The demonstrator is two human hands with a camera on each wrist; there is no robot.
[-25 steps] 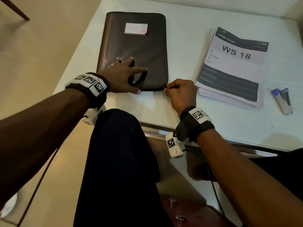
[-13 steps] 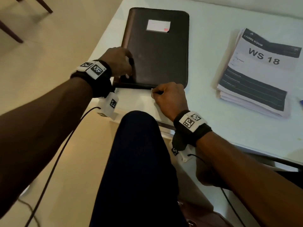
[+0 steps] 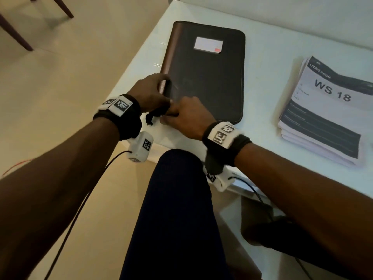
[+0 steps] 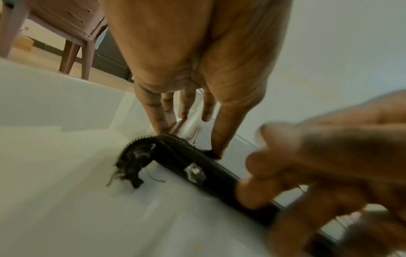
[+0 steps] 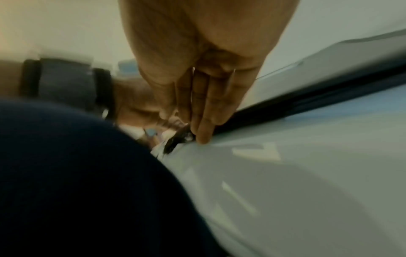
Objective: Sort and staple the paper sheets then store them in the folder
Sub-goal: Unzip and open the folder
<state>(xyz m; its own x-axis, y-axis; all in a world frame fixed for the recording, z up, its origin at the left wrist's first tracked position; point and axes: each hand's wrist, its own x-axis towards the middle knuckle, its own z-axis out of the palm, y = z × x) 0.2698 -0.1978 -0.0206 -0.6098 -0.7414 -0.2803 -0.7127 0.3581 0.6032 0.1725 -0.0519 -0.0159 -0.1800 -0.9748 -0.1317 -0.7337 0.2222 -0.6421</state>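
A dark brown zip folder lies closed on the white table. My left hand grips its near left corner, fingers down the spine and thumb on the cover. The zip's frayed tail curls off that corner, and the metal slider sits just past it on the near edge. My right hand is at the near edge right beside the left, blurred, its fingertips against the edge. I cannot tell whether it pinches anything. A stack of printed sheets headed "WS 18" lies to the right.
My knee in dark trousers is raised against the table's front edge under both wrists. Cables hang from both wrist cameras. Brown chair legs stand on the tiled floor at far left. A wall runs along the table's back.
My right hand has slid left along the folder's near edge from the right corner to the left corner. The left hand shifted from lying flat on the cover to gripping the left corner.
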